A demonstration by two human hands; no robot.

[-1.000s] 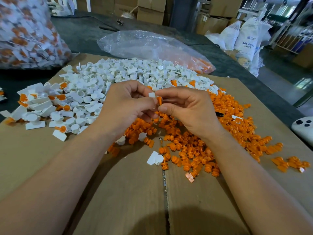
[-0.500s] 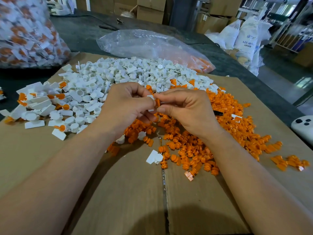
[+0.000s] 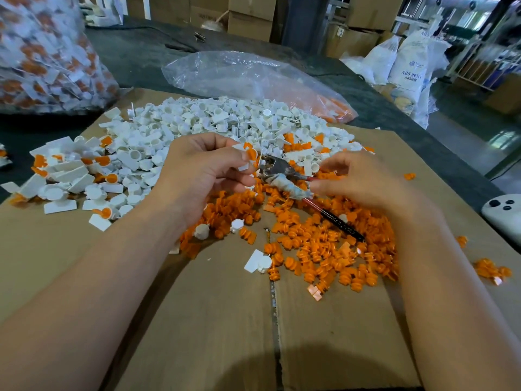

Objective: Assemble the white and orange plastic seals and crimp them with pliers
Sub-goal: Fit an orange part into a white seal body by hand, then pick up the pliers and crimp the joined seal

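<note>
My left hand pinches a white and orange seal between thumb and fingers, above the parts. My right hand grips the pliers by their handles; one handle is wrapped in grey tape and a red and black one sticks out toward me. The metal jaws of the pliers sit right at the seal. A pile of white seal bodies lies behind the hands and a pile of orange inserts lies under and in front of them.
Everything lies on a flattened cardboard sheet. Assembled seals are heaped at the left. A clear plastic bag lies behind the piles, a full bag of seals at the far left, a white device at the right edge.
My hands have parted. My right hand has let go of the seal and now holds the pliers, with their jaws at the seal in my left hand.
</note>
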